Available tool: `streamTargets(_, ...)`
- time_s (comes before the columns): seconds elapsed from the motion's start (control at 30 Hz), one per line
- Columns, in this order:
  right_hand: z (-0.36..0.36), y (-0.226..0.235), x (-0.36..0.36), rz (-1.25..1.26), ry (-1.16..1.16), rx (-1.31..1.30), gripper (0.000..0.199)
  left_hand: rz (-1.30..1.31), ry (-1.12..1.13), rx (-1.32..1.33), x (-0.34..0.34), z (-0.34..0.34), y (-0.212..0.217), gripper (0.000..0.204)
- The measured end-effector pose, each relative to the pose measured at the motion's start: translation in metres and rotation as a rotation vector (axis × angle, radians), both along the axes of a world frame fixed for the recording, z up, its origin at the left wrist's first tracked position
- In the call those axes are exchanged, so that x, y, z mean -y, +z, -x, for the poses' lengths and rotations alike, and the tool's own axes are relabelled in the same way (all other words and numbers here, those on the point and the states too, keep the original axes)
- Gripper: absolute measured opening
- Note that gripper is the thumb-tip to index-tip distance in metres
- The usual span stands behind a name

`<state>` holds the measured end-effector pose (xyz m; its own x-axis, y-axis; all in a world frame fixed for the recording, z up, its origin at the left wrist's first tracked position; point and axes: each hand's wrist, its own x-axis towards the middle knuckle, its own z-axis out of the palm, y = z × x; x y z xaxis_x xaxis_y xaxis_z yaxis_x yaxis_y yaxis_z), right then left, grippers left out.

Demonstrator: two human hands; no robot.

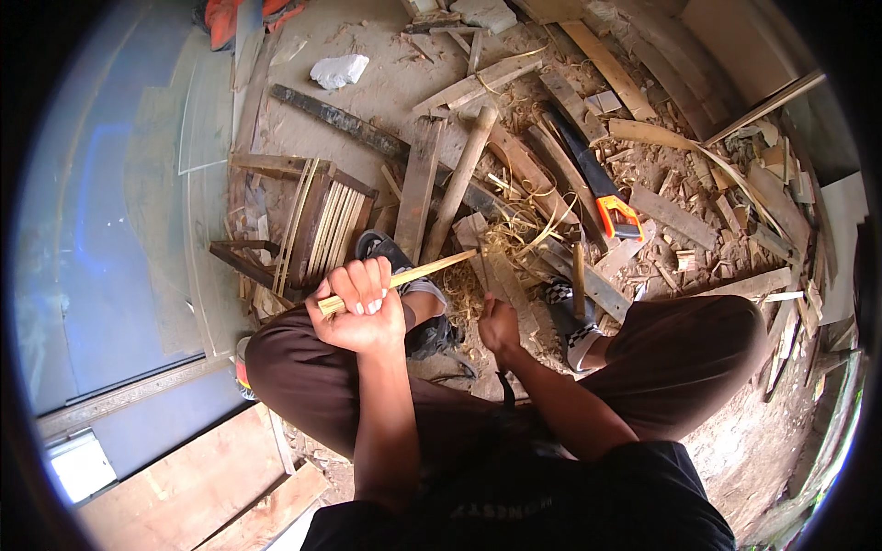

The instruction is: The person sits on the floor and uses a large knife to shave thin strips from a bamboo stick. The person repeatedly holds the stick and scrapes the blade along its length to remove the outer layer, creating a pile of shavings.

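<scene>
My left hand (360, 298) is closed round a pale split bamboo stick (432, 269). Its thinner end points right and away from me. Lower and to the right, my right hand (499, 326) makes a fist round what looks like a knife (485, 271). A thin blade rises from the fist near the stick's tip, and a dark handle end hangs below it. Whether blade and stick touch, I cannot tell. Curly shavings (528, 225) are heaped just beyond my hands, between my feet.
A handsaw (588, 174) with an orange handle lies among scrap boards (675, 216) to the right. At left stands a wooden frame (340, 220) with several pale sticks on it, beside a large glass pane (138, 220). A white stone (339, 71) lies farther off.
</scene>
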<state>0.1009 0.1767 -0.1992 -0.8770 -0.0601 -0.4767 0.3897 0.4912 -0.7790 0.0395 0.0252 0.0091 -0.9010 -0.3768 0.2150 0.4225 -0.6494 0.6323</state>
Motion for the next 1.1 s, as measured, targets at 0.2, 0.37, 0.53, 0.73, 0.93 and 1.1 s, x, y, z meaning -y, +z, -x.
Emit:
streamTargets(0.2,-0.009,0.014,0.006,0.228,0.055,-0.309,0.043,0.026,0.016,0.013,0.0,0.002,0.003,0.048)
streamTargets(0.37,0.001,0.001,-0.008,0.009,0.043,0.025,0.046,-0.003,0.028,0.023,-0.002,0.0,0.003,0.048)
streamTargets(0.53,-0.011,0.026,0.001,0.16,0.099,-0.21,0.047,0.011,0.035,0.015,-0.003,-0.001,0.0,0.047)
streamTargets(0.73,-0.005,-0.005,-0.012,-0.052,0.055,0.018,0.053,0.01,0.001,-0.025,-0.004,0.0,0.001,0.046)
streamTargets(0.93,-0.021,0.032,0.0,0.239,0.13,-0.21,0.049,0.025,0.059,0.018,-0.001,-0.005,0.001,0.047)
streamTargets(1.1,-0.012,-0.018,-0.02,-0.071,0.063,0.09,0.051,0.001,0.037,-0.005,-0.002,-0.001,-0.001,0.046)
